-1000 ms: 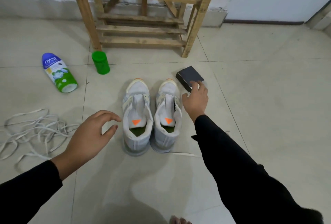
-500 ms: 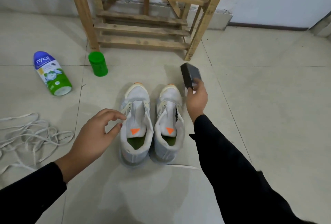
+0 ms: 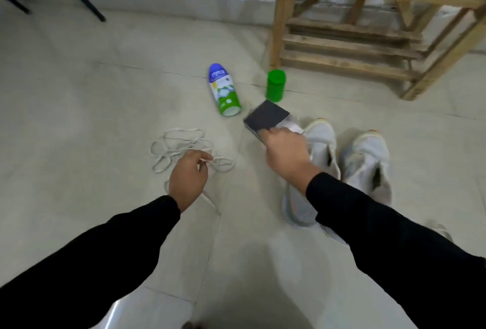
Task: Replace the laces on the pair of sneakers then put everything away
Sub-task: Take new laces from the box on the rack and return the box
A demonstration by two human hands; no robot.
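Now | right hand (image 3: 285, 155) grips dark box (image 3: 265, 118) | left hand (image 3: 188, 178) loosely curled over white laces (image 3: 178, 144), hold unclear

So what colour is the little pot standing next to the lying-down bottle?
The little pot is bright green, seen best in the head view.

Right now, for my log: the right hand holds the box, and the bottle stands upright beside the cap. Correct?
No: the head view shows the bottle lying on its side beside the cap. The right hand does hold the box.
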